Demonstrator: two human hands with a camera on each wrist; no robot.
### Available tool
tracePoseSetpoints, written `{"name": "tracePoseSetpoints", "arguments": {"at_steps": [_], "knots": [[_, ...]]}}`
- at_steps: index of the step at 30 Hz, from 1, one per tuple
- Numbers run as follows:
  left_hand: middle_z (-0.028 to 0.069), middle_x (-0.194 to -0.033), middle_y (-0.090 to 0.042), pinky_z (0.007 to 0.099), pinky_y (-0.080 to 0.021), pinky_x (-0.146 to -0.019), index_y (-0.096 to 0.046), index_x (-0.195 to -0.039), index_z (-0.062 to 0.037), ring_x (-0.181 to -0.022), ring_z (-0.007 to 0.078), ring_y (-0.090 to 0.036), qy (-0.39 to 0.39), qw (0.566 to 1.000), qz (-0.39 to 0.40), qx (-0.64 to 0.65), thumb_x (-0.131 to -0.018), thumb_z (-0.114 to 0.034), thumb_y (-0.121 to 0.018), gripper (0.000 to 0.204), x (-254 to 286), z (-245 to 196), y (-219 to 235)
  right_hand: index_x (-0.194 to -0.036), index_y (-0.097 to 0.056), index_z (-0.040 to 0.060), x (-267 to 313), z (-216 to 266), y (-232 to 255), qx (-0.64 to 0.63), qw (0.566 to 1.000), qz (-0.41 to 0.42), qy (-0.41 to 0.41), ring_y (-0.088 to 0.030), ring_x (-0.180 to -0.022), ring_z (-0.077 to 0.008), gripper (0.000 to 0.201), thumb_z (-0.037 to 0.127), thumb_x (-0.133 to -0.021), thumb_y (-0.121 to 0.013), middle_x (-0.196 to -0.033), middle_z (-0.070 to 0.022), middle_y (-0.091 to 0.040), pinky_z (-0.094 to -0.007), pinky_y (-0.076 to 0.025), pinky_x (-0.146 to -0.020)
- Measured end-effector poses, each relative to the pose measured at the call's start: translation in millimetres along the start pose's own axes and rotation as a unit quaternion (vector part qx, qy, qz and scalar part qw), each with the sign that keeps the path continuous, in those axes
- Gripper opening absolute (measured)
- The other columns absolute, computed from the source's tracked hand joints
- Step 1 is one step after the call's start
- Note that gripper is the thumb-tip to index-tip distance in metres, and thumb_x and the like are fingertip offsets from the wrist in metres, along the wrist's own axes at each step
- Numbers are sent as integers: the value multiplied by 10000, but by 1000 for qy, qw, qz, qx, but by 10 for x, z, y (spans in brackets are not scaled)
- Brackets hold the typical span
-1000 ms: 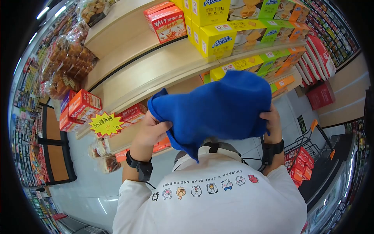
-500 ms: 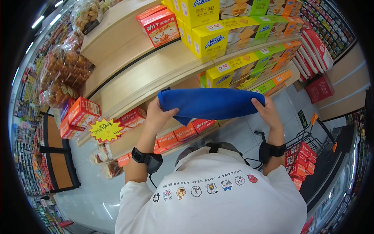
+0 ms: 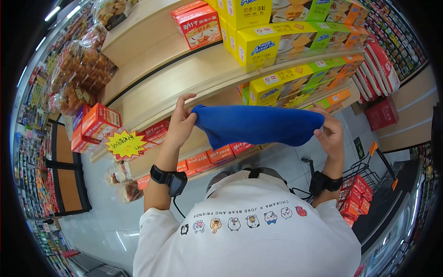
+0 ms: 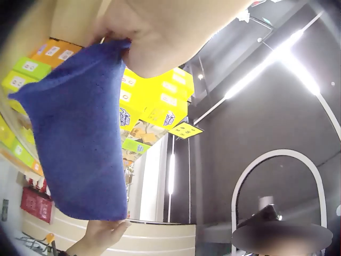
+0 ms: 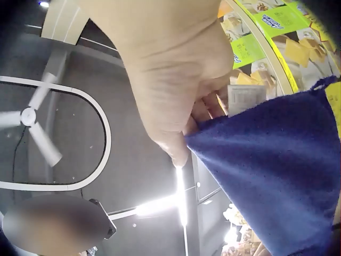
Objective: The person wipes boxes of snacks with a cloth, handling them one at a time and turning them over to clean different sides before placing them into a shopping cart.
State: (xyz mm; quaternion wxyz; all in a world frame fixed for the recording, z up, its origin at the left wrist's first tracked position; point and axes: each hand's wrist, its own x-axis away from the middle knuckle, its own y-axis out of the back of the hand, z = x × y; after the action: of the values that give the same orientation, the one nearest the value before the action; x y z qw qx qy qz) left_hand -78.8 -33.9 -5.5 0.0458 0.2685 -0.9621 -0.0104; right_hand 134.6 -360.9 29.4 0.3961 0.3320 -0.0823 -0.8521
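A blue cloth [image 3: 258, 124] is stretched sideways between the two hands in front of the shelves, its lower edge sagging. The left hand [image 3: 182, 124] pinches its left end between thumb and fingers. At the opposite end the right hand [image 3: 331, 134] holds a corner with thumb and fingertips. In the left wrist view the cloth [image 4: 80, 133] hangs as a broad sheet, with the right hand [image 4: 104, 234] at its far end. A pale label [image 5: 246, 98] shows by the cloth's edge beside the right fingers in the right wrist view.
Yellow biscuit boxes [image 3: 258, 48] line the shelves at the right, and a red snack box [image 3: 199, 28] stands on the upper shelf [image 3: 152, 55]. A yellow price sign [image 3: 124, 145] sticks out at the left. Behind the right arm is a cart [image 3: 364, 168] with red boxes.
The cloth was bunched and billowing a second ago, then pulled into a narrow band. Now it hangs slightly wider, and both hands have shifted, the right one a little farther right.
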Motion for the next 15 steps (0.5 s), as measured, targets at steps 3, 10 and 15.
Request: {"name": "tracePoseSetpoints", "arguments": {"at_steps": [3,10,15], "knots": [[68,-899,-606,224,-458,-707,-348,-1344,-84,-771,95,-573,-7,1000,-1,-7,-848,96,-461,540,-56,97,-13,-964,-672,-47,25,4,-46,-15,998,-66,-7,-618,-1001,-269,372,297,-823,-688,-1020,-166,-667,-401,-400,-966],[96,-945,-635,244,-485,-770,-348,-1365,-64,-859,117,-607,13,990,34,135,-809,110,-578,627,-37,-83,-94,-939,-678,-51,-29,182,-51,50,990,-131,23,-629,-864,-200,210,0,-739,-719,-964,-139,-674,-280,-475,-777],[71,-852,-657,232,-501,-739,-420,-1323,-44,-801,114,-626,-63,994,-20,-88,-804,108,-577,563,-34,-51,4,-928,-678,-54,-87,201,-68,64,990,-122,33,-630,-860,-193,239,-75,-693,-715,-955,-134,-674,-265,-478,-759]]}}
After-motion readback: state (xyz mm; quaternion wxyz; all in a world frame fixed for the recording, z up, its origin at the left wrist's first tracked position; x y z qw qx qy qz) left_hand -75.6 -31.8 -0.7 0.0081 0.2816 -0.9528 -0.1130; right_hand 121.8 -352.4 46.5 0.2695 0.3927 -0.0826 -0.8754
